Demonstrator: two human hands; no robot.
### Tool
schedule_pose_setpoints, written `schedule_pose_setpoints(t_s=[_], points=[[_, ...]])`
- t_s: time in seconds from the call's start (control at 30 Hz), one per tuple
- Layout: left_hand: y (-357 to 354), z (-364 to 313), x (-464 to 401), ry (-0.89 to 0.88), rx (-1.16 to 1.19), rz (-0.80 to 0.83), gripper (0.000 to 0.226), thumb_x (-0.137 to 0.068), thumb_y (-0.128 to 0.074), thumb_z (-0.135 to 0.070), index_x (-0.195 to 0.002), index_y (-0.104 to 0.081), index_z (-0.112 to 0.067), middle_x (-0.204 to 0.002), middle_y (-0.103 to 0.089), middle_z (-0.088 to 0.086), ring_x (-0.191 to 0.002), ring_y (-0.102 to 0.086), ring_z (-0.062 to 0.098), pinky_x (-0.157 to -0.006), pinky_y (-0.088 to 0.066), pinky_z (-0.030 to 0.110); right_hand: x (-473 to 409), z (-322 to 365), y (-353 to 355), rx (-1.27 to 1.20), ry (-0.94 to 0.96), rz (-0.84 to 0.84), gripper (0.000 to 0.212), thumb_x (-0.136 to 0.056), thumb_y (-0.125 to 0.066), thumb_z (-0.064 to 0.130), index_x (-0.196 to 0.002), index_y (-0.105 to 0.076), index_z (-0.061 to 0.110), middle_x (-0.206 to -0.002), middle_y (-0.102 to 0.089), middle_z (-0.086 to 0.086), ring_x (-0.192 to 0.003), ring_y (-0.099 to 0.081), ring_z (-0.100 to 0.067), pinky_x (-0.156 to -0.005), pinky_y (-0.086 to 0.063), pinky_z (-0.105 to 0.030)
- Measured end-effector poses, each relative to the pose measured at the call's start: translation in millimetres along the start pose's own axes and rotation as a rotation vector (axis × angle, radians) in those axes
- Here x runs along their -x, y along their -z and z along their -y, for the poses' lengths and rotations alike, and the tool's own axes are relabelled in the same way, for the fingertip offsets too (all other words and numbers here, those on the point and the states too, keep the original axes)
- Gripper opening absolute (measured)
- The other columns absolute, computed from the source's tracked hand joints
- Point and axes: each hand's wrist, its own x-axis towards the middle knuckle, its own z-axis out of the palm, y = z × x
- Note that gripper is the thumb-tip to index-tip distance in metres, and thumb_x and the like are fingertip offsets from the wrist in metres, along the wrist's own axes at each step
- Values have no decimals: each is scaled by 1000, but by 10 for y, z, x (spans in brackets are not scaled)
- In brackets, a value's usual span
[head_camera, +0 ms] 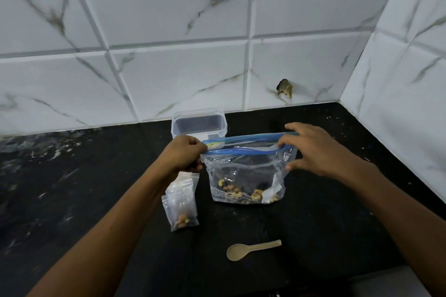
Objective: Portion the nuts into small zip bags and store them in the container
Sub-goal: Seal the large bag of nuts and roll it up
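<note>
The big bag (248, 171) of nuts (241, 191) stands on the counter (325, 224). The left hand (184, 154) pinches its left top corner; the right hand (311, 149) pinches the right end of the zip, remaining fingers spread.

Place: home kitchen corner
Wall: glossy white marble-veined tiles (183, 75), filling the upper frame
Worktop: black speckled stone counter (72, 176) across the lower frame
</note>
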Motion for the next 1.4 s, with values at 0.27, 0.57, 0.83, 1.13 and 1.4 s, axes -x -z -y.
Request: schedule_pose_setpoints(t_s=[0.27,0.57,0.83,1.13,1.4], points=[[68,239,-61,-332,-171,18,16,-88,-71,-24,-99,-63,-32,-71,-71,-1,-67,-68,9,-68,-55,26,-129,-243,-48,-304,-3,-186,13,-91,-62,17,-84,-59,27,-81,-56,11,-76,-55,-8,-63,-37,-22],[-44,193,-67,-455,63,-204,13,-94,-64,-21,-85,-73,-23,-69,-64,3,-60,-49,10,-60,-42,26,-92,-354,80,-471,28,-395,16,-86,-68,12,-83,-57,23,-72,-60,8,-67,-57,-5,-61,-41,-24],[-61,72,-110,-504,222,-281,19,-94,-63,-15,-79,-72,-21,-73,-71,4,-63,-59,3,-59,-50,28,-65,-353,144,-491,-18,-491,8,-88,-67,13,-90,-60,16,-75,-67,0,-71,-62,-19,-65,-45,-33],[-370,99,-85,-514,372,-173,20,-93,-62,-10,-81,-71,-22,-69,-73,-9,-69,-68,7,-72,-57,28,-244,182,198,-340,148,-63,33,-85,-69,34,-117,-63,27,-101,-64,13,-89,-60,-4,-74,-47,-23],[-461,244,-41,-515,404,-72,12,-93,-62,-6,-102,-70,-8,-85,-74,-6,-80,-69,1,-71,-51,13,-669,712,162,-335,295,-251,17,-92,-61,28,-93,-71,13,-77,-63,6,-71,-58,-12,-68,-48,-33]])
